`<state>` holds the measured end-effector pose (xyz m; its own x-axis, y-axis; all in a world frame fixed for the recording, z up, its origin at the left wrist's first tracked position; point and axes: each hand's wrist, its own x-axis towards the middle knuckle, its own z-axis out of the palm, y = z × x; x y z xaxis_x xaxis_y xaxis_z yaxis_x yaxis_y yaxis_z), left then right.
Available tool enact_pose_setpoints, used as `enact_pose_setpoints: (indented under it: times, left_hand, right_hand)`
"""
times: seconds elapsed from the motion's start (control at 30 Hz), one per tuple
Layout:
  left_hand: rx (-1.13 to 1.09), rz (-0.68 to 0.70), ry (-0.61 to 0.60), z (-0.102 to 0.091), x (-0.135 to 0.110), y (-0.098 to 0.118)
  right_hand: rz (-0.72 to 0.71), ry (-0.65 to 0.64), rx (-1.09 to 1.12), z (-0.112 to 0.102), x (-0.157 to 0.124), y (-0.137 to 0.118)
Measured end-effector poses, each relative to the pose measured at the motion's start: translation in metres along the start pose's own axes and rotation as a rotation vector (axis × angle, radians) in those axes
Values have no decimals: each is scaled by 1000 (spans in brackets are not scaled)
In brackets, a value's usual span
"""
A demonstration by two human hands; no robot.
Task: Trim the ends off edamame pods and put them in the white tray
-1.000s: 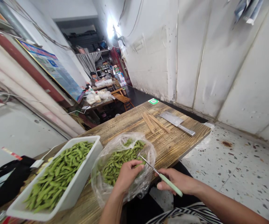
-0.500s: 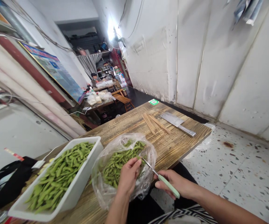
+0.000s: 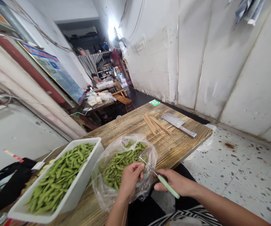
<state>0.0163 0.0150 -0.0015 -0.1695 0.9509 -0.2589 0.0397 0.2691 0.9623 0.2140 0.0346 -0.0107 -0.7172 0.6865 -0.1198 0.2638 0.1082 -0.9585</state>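
Note:
My right hand [image 3: 173, 181] is closed on the pale green handle of a pair of scissors [image 3: 168, 185]. Their narrow blades point up and left, crossing just beside the fingertips of my left hand [image 3: 131, 176]. Thumb and fingers of the left hand are pinched together, with a bit of an edamame pod showing at their edge; most of it is hidden. Both hands are over the near right side of a clear plastic bag [image 3: 100, 188], which lies open around a heap of edamame pods [image 3: 119, 161]. To the left stands a white tub [image 3: 77, 194] full of edamame [image 3: 62, 175].
Thin wooden skewers [image 3: 156, 124] and a cleaver [image 3: 179, 124] lie farther back on the wooden table [image 3: 130, 127]. A green code card [image 3: 154, 102] sits at its far corner. Black cloth [image 3: 15, 180] and a white plug are at left. A person [image 3: 94, 80] sits in the background.
My left hand has turned slightly and lowered its fingertips. The scissors have shifted a little left, with their tips now farther past the fingers.

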Motion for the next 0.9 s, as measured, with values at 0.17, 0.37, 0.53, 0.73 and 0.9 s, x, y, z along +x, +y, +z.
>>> enact_pose_setpoints:
  times: [0.17,0.37,0.53,0.73,0.9]
  left_hand:
    - [-37,-34,-3,-13,-1,9]
    - [-406,-81,133,-42,8,20]
    - [-57,-9,101,-36,19,14]
    - [821,196,80,-21,33,11]
    - [1089,222,8,-12,41,18]
  right_hand:
    - [55,66,96,3,6,6]
    - [192,-2,503,4,6,17]
    - [180,-40,620,5,0,18]
    - [200,-33,606,8,-2,20]
    - [196,-32,587,8,-2,18]
